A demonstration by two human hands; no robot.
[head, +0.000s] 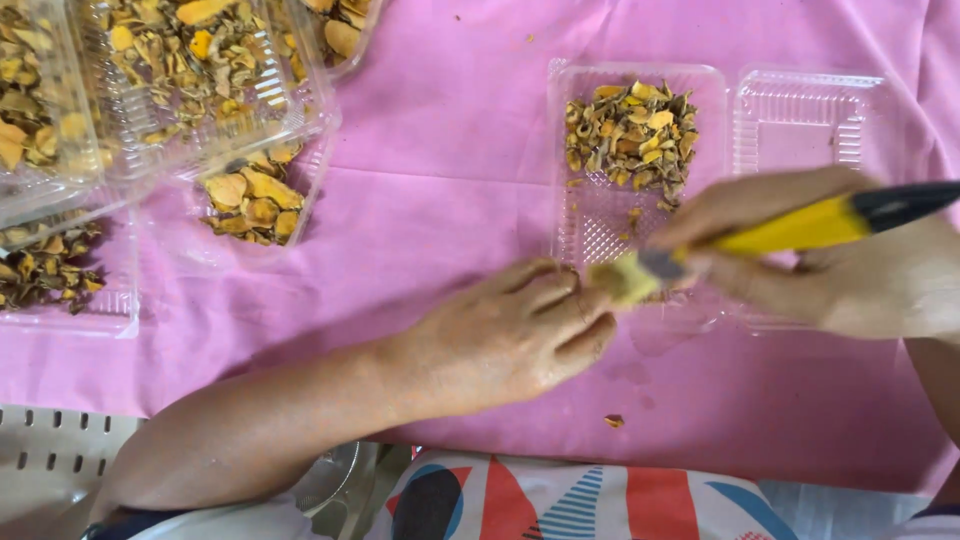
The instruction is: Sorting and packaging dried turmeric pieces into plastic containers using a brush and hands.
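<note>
A pink cloth (450, 170) covers the whole tabletop, lying smooth with a few soft creases under even, bright daylight. At the near edge a grey perforated plastic surface (50, 455) shows on the left, beside fabric (560, 500) patterned in red, blue and white.

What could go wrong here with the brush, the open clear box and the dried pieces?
1. The right hand holds the yellow-handled brush with its tip against the left hand over the pink cloth, so swept bits may land there, like the stray crumb.
2. Both hands crowd the open clear box; a nudge could tip its dried slices.
</note>
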